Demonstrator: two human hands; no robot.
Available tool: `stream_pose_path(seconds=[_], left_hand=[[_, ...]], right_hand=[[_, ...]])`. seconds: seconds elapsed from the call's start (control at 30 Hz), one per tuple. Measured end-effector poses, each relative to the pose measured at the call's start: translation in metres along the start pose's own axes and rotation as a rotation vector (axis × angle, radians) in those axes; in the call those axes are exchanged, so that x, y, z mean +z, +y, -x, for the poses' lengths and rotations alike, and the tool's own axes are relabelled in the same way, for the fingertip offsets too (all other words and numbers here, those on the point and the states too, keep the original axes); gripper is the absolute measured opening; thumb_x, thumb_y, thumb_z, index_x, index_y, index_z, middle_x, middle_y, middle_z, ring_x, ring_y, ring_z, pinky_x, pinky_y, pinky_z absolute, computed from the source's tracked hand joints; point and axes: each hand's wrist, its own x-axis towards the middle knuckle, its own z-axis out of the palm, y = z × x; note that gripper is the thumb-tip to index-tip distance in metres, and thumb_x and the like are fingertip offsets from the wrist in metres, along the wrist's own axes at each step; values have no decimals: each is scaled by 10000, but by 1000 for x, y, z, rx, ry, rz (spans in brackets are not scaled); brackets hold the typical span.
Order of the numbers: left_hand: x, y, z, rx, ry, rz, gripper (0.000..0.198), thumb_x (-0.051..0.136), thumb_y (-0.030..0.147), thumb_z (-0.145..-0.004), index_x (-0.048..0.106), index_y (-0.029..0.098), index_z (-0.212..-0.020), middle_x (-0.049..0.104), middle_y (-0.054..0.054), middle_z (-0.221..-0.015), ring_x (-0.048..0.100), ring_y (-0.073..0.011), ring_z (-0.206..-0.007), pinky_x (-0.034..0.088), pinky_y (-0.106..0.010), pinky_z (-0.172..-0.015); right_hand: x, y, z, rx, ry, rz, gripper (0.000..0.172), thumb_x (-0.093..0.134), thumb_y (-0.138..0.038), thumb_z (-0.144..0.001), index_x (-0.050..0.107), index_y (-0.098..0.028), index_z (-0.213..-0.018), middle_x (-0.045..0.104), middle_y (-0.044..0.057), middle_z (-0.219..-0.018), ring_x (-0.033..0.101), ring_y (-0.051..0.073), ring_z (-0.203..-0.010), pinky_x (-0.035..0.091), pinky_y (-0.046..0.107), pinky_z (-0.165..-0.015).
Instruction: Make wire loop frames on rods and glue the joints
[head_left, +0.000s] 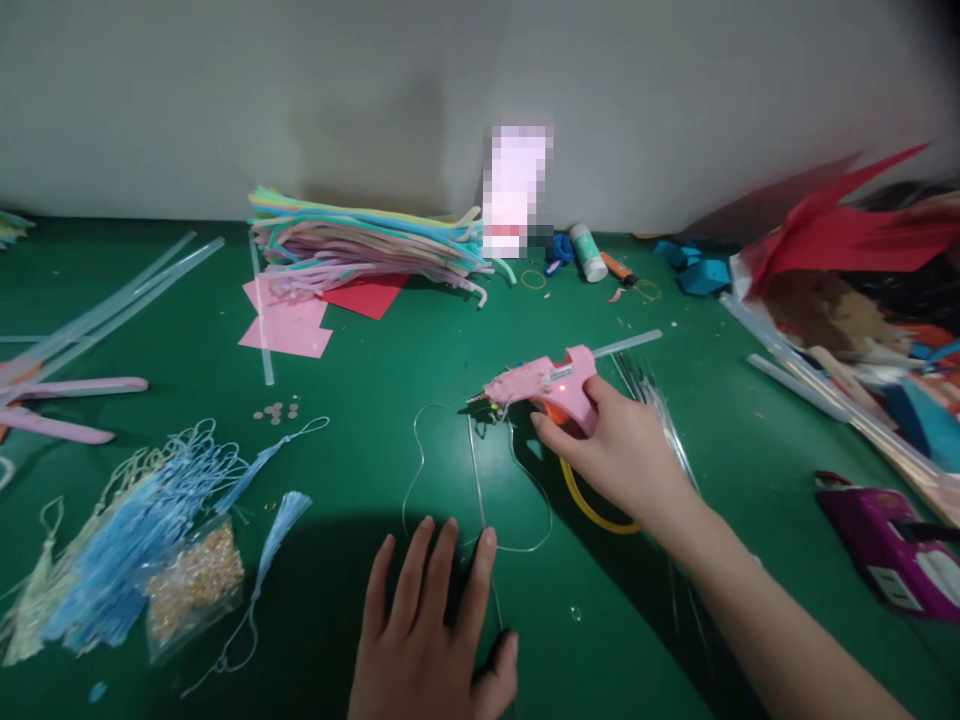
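Observation:
My right hand (pixel 626 445) grips the handle of a pink hot glue gun (pixel 540 383), whose nozzle points left; a small red light glows on its side. A clear glue stick (pixel 628 344) sticks out of its back end. Below the nozzle lies a thin wire bent into a wavy loop (pixel 551 515), with a straight wire (pixel 475 465) running down its middle. My left hand (pixel 431 620) rests flat with its fingers spread, the fingertips on the lower part of the wires.
Pastel pipe cleaners (pixel 367 240) lie by the wall over pink paper (pixel 289 325). Blue tassels (pixel 142 540) and a bag of gold beads (pixel 196 582) are at left. Loose wires (pixel 667 420) and a yellow ring (pixel 592 505) lie by my right hand. A purple box (pixel 889 545) sits at right.

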Motion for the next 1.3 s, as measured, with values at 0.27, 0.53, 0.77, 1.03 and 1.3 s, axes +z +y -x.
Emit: stream_pose_path(seconds=[0.27, 0.53, 0.77, 1.03, 1.3], left_hand=[[0, 0, 0, 5, 7, 7, 540, 633, 521, -785, 611, 303, -1279, 632, -107, -1238, 497, -313, -1225, 211, -503, -1109], [0, -1, -1, 17, 21, 0, 521, 627, 515, -787, 630, 291, -1257, 629, -114, -1230, 499, -323, -1220, 225, -515, -1104], [1, -1, 0, 18, 20, -14, 529, 620, 514, -793, 618, 289, -1272, 627, -118, -1236, 493, -321, -1229, 218, -515, -1107], [0, 0, -1, 7, 15, -5, 527, 633, 512, -782, 627, 293, -1261, 636, -117, -1232, 496, -319, -1226, 224, -512, -1103], [-1, 0, -1, -7, 8, 15, 531, 648, 505, -769, 625, 309, -1262, 641, -114, -1225, 502, -324, -1222, 216, -503, -1105]], right_hand=[[-2, 6, 4, 121, -25, -127, 410, 664, -556, -692, 510, -206, -840, 634, 55, -693, 570, 210, -561, 384, 299, -494], [21, -20, -4, 124, -126, -143, 373, 694, -385, -681, 514, -159, -916, 643, 83, -691, 611, 254, -603, 409, 331, -514], [28, -14, -8, 111, -110, -249, 291, 645, -310, -679, 488, -178, -885, 645, 74, -710, 592, 210, -554, 400, 310, -494], [25, -14, -5, 140, -99, -310, 305, 652, -327, -685, 478, -185, -890, 644, 67, -720, 611, 211, -555, 407, 309, -489], [29, -13, -5, 141, -106, -321, 304, 649, -329, -683, 489, -179, -893, 645, 74, -728, 609, 208, -548, 404, 310, -488]])
